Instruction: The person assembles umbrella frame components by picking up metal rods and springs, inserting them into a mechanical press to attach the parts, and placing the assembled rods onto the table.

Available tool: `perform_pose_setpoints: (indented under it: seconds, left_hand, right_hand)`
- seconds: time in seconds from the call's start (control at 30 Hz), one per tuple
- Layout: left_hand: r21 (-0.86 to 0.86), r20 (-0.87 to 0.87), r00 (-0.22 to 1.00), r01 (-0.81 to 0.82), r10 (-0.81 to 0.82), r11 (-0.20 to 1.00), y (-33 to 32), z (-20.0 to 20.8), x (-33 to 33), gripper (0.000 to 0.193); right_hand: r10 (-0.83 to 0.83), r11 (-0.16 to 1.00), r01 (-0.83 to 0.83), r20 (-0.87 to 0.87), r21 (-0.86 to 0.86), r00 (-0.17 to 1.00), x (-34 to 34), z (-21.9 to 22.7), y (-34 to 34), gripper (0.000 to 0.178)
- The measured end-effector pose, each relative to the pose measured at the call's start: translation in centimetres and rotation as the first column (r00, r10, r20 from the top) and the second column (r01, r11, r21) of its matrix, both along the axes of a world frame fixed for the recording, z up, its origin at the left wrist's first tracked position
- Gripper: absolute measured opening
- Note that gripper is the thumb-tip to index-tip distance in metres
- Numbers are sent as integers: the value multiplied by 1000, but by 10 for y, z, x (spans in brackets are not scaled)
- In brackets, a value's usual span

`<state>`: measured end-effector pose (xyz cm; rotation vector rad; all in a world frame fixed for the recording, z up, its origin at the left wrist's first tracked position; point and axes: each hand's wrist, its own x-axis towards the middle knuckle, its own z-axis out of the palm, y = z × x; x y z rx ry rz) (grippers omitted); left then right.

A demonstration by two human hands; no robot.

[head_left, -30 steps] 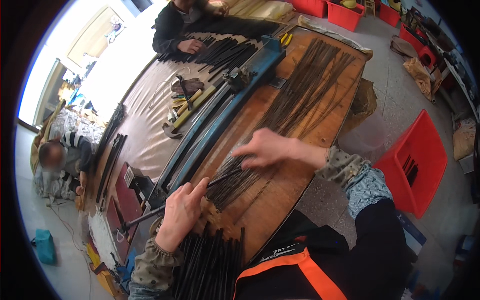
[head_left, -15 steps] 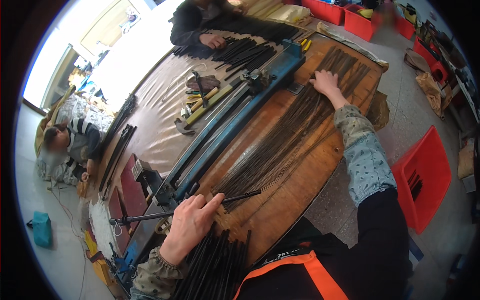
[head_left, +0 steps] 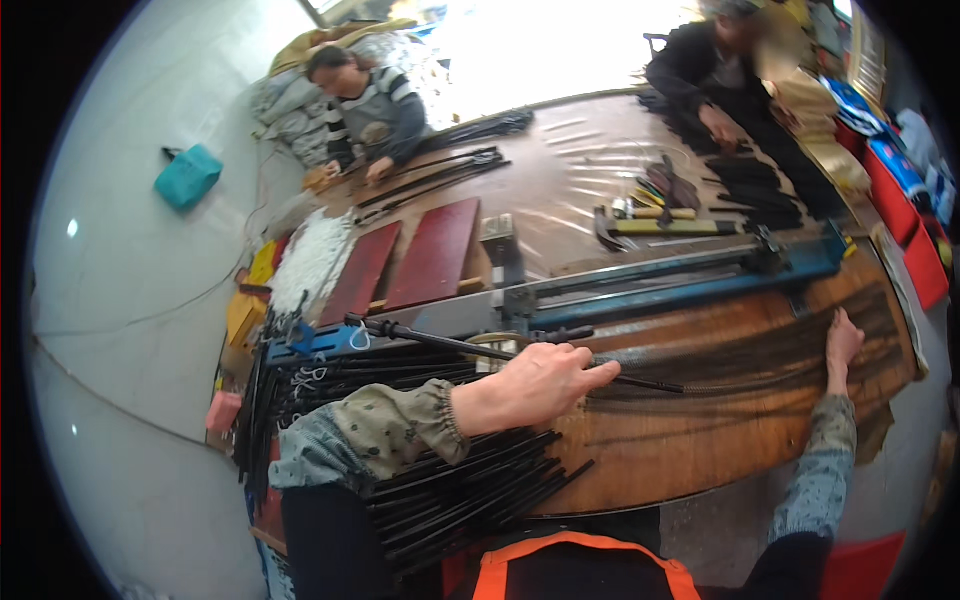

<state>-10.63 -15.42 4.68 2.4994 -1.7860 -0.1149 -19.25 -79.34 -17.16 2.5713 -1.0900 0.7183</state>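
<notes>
My left hand (head_left: 540, 388) is closed round a thin black rod (head_left: 430, 335), held slantwise above the near part of the bench. A white loop of cord hangs by the rod's left end. My right hand (head_left: 845, 342) is closed at the far right, fingers pinched at a bundle of long thin coil springs (head_left: 740, 352) spread on the wooden board (head_left: 640, 470). One thin spring line runs from near the rod's right tip toward that hand; motion blur hides whether they join. Several black rods (head_left: 470, 490) lie in a pile beneath my left forearm.
A blue metal rail fixture (head_left: 690, 290) crosses the bench beyond my hands. Behind it lie a hammer (head_left: 670, 227) and two dark red boards (head_left: 435, 255). White cords (head_left: 315, 255) are heaped at left. Two people work across the table. A red bin (head_left: 865, 568) stands at lower right.
The view has swung left, bringing more of the table's left side into sight. My left hand keeps the rod. My right hand has shifted toward the springs' right end, its fingers now pinched together.
</notes>
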Motion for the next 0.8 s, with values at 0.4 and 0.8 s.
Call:
perform_pose_setpoints:
  seconds: [0.4, 0.8]
  left_hand:
    - [-219, 184, 943, -236, 278, 947, 58, 14, 15, 45]
    - [-348, 158, 958, -172, 239, 921, 95, 17, -3, 42]
  right_hand:
    - [680, 85, -805, 556, 587, 478, 9, 112, 312, 29]
    - [615, 20, -998, 786, 56, 56, 51, 152, 467, 37]
